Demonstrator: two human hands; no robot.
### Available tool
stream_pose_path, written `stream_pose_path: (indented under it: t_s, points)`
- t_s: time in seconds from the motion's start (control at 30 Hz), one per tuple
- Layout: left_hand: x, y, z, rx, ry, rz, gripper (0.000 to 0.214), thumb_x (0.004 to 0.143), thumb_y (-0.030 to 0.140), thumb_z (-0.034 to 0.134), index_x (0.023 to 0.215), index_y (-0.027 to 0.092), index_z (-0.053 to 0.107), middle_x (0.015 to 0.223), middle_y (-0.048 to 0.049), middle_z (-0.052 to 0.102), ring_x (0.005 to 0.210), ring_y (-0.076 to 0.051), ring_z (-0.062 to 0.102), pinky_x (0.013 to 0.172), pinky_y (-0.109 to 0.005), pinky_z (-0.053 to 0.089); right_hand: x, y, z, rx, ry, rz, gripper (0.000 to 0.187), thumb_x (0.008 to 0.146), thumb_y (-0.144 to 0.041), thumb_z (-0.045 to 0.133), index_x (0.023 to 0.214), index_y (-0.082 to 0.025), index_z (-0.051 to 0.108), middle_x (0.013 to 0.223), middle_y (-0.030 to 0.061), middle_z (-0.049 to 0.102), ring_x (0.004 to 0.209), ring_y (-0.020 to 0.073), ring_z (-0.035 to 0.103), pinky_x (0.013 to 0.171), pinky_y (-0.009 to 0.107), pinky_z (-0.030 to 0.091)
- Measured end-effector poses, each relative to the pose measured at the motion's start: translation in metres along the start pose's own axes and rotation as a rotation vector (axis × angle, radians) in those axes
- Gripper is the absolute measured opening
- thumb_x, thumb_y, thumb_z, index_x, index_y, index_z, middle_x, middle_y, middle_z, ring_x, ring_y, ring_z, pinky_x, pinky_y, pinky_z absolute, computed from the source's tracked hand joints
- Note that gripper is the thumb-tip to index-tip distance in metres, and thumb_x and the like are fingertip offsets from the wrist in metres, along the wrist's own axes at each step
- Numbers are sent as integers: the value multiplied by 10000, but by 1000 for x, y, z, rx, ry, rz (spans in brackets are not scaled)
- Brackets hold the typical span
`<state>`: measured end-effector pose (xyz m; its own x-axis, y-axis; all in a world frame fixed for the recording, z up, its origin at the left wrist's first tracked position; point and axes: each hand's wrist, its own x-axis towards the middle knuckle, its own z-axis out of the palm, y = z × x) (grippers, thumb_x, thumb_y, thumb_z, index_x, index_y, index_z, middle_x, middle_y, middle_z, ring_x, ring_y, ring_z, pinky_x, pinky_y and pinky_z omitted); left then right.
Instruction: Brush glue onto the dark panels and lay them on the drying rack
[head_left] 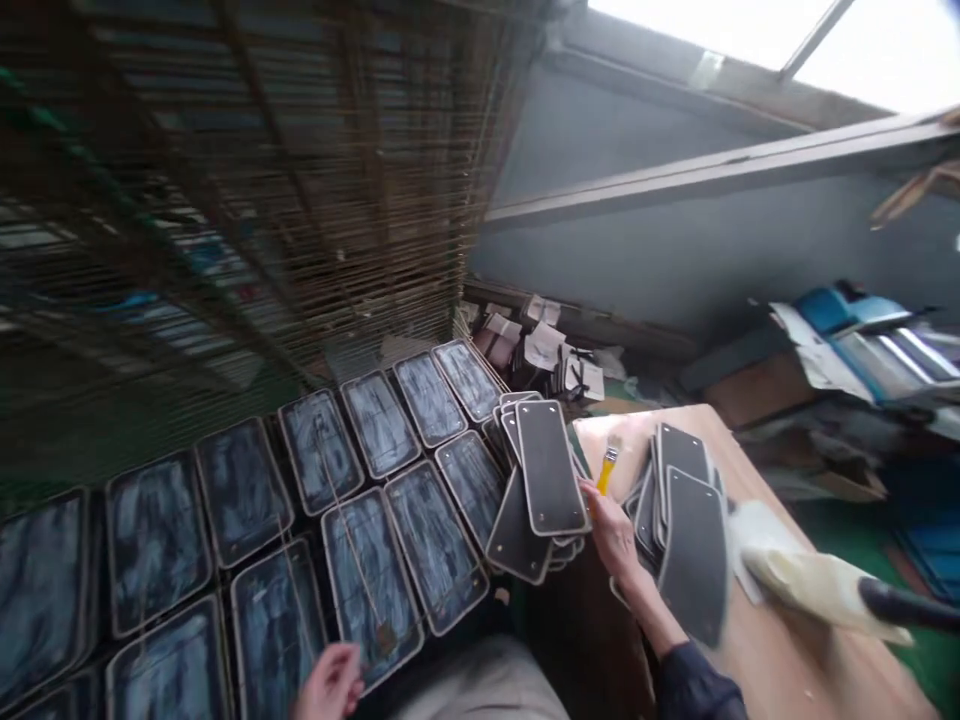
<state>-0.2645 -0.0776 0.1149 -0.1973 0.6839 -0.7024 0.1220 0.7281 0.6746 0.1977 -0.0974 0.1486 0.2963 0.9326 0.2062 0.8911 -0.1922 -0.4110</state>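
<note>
My right hand is closed around a paintbrush with a yellow handle, its bristles pointing up and away. Beside that hand, on its left, is an uneven stack of dark rectangular panels with pale edges and small corner holes. To its right, similar dark panels lie piled on a board-topped table. My left hand is low in the view with curled fingers, near a rack of panels smeared with a whitish-blue coating. Whether anything is in its fingers is hidden.
Tall wire racks rise at the left. The wooden tabletop carries a cream-coloured object with a dark end. Bundles of paper-topped pieces lie on the floor by the wall. Blue items are stacked at the right.
</note>
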Motion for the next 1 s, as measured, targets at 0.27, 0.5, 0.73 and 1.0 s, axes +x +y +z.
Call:
stream_pose_path:
  t_s: [0.27, 0.5, 0.73, 1.0]
  points:
    - [-37, 65, 237, 160, -631, 178, 512, 577, 499, 752, 897, 139, 578, 634, -12, 624, 528, -176, 642, 423, -228, 462, -80, 54, -143, 126, 329, 406, 376, 952, -374, 374, 1273, -243, 520, 1077, 70, 635, 918, 197, 640, 773, 300, 527]
    - [-26, 53, 288, 209, -472, 120, 499, 573, 432, 792, 887, 157, 518, 618, -1, 627, 501, -187, 652, 420, -252, 504, -163, 182, -215, 43, 608, 841, 540, 889, -584, 394, 1105, -123, 573, 723, 84, 683, 655, 223, 670, 614, 304, 529]
    - [-37, 58, 308, 233, -406, 87, 449, 568, 383, 818, 841, 145, 553, 603, -14, 643, 514, -194, 670, 430, -238, 528, -170, 276, -203, -44, 499, 922, 606, 860, -643, 353, 1051, -129, 610, 704, 94, 691, 674, 258, 662, 614, 330, 475]
    - [-41, 52, 316, 231, -360, 106, 404, 622, 351, 797, 880, 154, 556, 620, -16, 661, 554, -204, 690, 453, -235, 551, -171, 324, -183, 63, 391, 920, 532, 865, -577, 374, 1035, -130, 608, 694, 91, 689, 616, 229, 659, 587, 318, 500]
